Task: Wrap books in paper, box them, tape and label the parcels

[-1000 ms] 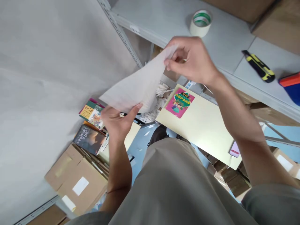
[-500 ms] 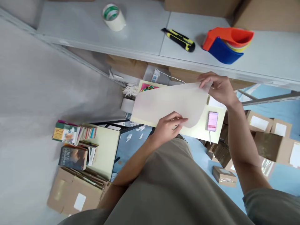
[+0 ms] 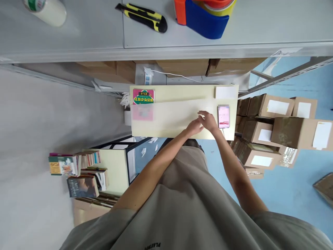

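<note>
A thin translucent plastic sheet [image 3: 169, 113], possibly a flat bag, lies across the pale yellow table [image 3: 182, 91]. Its left end covers the lower half of a pink book [image 3: 144, 95] with a green and yellow title. At the sheet's right end my two hands are close together. My left hand [image 3: 194, 127] is closed at the near part of that end, its fingertips partly hidden. Just right of it, my right hand [image 3: 208, 121] has bent fingers pinching at the sheet's edge. A phone [image 3: 223, 116] with a lit pink screen lies right of my right hand.
Above the table runs a grey shelf [image 3: 91, 38] with a utility knife [image 3: 143, 16], a tape dispenser [image 3: 206, 19] and a tape roll [image 3: 50, 12]. White paper [image 3: 225, 92] lies at the table's far right. Stacked cartons [image 3: 286, 135] stand right; books [image 3: 83, 185] sit left.
The sheet has come down from a raised, curved position to lie nearly flat, uncovering more of the book. My right hand has dropped from the far corner to beside my left. The view has shifted.
</note>
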A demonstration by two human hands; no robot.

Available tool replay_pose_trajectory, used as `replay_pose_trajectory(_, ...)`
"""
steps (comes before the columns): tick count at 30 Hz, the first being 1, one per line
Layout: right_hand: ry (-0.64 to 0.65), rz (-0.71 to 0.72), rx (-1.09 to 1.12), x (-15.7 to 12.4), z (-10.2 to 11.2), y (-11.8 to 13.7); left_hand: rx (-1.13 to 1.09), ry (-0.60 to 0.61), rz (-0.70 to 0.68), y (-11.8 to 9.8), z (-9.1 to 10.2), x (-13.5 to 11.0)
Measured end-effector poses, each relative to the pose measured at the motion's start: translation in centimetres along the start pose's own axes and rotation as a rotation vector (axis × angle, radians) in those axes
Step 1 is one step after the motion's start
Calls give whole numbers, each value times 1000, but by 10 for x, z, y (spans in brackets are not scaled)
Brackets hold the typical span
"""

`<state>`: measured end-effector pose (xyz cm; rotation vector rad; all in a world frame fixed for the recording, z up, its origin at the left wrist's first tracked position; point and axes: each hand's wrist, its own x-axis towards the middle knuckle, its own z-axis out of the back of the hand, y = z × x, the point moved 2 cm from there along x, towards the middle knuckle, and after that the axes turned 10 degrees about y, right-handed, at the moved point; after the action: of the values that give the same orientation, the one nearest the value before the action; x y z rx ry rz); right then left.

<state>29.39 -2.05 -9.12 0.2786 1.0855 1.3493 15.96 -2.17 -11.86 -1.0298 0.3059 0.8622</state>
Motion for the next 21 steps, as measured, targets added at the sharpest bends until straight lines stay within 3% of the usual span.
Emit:
replay_pose_trajectory(2,59,-124,-80,2,-28,-11,-24,14,-2,16,-2,-5)
replay_pose_trajectory(5,72,-198,-192,0,-52,-29,-40,-107,29,57,6,-34)
replay_pose_trajectory(10,29,-159,-293,-10,-73,-50,-33,-357,390,154,36,-113)
replay_pose_trajectory(13,-38,-150,-312,-11,-80,-54,-12,-323,541,200,47,-153)
replay_pose_trajectory(16,-95,-153,-308,-10,-84,-55,-30,-261,559,224,48,-172)
replay_pose_trajectory(21,-143,-213,-282,-10,-85,-46,-5,-232,474,232,41,-173)
